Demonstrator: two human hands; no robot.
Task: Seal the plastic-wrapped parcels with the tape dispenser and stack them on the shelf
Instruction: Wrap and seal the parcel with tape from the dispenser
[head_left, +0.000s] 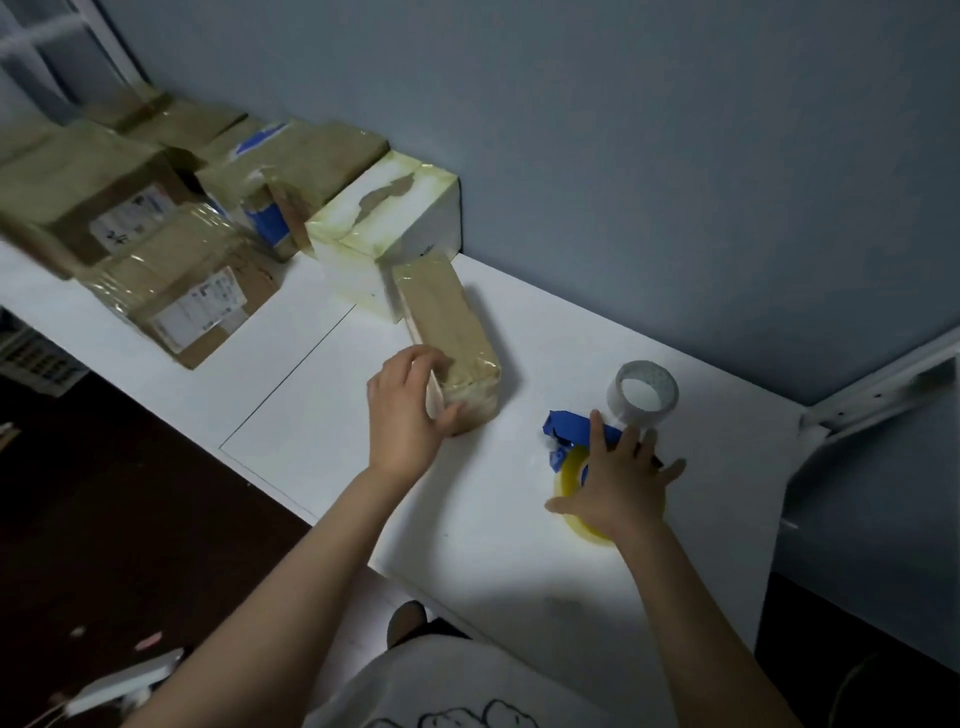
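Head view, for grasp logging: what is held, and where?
Left hand grips tan plastic-wrapped parcel at its near end; right hand, open over blue tape dispenser, holds nothing.

I am reading nothing legible. A white shipping label (200, 306) is showing on the near-left parcel (156, 270) and a second label (130, 215) on the far-left parcel (67, 171), both blurring into grey streaks. A dark mark (426, 250) is sitting on the white box (384, 208), too small to make out. The long parcel (452, 332) in the middle is showing no print I can read.
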